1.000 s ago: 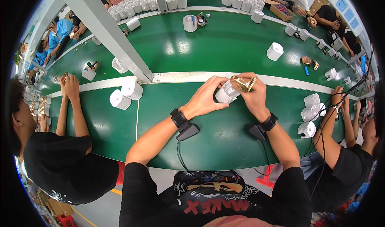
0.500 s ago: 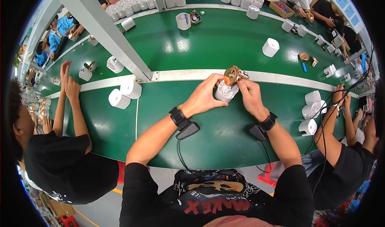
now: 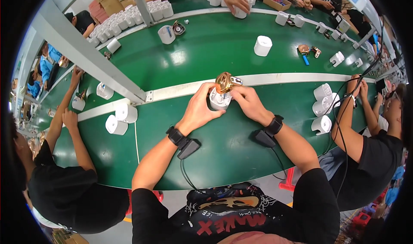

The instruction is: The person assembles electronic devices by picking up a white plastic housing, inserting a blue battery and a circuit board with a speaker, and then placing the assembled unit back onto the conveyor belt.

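My left hand (image 3: 198, 109) is wrapped round a white plastic housing (image 3: 220, 102), held upright over the green bench with its open top up. Just above that opening sits a round gold-coloured part (image 3: 224, 82) with a small white-and-dark piece at its side. The fingers of my right hand (image 3: 249, 102) pinch this assembly from the right. Part of the housing's inside shows under it, but whether the two touch is hidden. Both wrists wear black bands with small black boxes and cables.
A pale rail (image 3: 180, 90) crosses the bench beyond my hands, with a grey metal post (image 3: 92, 50) at left. Two white housings (image 3: 116, 125) stand left; several more (image 3: 322, 125) stand right near black cables (image 3: 344, 127). Co-workers sit on both sides.
The view has shifted, while my hands keep their hold on the housing and gold part. Across the bench, a co-worker's hand now grasps a white housing. The left neighbour's hands have moved apart.
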### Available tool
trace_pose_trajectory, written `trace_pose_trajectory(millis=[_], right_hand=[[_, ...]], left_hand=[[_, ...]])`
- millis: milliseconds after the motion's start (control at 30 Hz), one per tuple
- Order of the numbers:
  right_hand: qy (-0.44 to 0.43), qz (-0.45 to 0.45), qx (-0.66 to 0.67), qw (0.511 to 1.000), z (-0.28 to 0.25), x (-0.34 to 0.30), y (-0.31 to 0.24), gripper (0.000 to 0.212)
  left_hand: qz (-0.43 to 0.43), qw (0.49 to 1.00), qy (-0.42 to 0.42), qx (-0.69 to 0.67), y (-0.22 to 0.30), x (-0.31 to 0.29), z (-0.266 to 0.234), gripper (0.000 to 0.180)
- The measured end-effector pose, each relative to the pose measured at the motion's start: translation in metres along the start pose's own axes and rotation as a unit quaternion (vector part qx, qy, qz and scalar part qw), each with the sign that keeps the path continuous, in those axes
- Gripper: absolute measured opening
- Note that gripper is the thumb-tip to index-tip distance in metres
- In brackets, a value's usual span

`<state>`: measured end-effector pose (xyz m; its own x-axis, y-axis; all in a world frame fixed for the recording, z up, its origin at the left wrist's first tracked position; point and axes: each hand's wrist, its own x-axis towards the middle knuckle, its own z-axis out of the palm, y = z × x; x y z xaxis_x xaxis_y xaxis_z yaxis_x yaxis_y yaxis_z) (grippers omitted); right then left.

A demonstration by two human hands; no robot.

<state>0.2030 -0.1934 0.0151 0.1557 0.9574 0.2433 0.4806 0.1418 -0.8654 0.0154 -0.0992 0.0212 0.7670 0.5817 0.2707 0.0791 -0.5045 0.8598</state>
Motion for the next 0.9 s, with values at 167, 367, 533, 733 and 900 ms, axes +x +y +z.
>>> trace_pose_trajectory(millis=[167, 367, 533, 733, 900], right_hand=[[-0.052, -0.105, -0.118, 0.986, -0.019, 0.003, -0.016, 0.020], [0.131, -0.086, -0.268, 0.951, -0.093, 0.026, 0.020, 0.016], [0.433, 0.050, -0.501, 0.748, -0.222, 0.004, 0.153, 0.029], [0.337, 0.167, -0.497, 0.782, -0.212, 0.013, 0.145, 0.034], [0.346, 0.184, -0.416, 0.821, -0.220, 0.013, 0.145, 0.032]], left_hand=[[-0.027, 0.992, 0.073, 0.099, 0.001, 0.007, -0.009, 0.067], [-0.068, 0.968, 0.209, 0.121, -0.050, 0.016, -0.061, 0.073], [-0.105, 0.921, 0.316, 0.204, -0.078, 0.028, -0.074, 0.076], [-0.087, 0.856, 0.440, 0.256, -0.064, 0.016, -0.064, 0.083], [-0.057, 0.847, 0.455, 0.269, -0.044, 0.018, -0.047, 0.079]])
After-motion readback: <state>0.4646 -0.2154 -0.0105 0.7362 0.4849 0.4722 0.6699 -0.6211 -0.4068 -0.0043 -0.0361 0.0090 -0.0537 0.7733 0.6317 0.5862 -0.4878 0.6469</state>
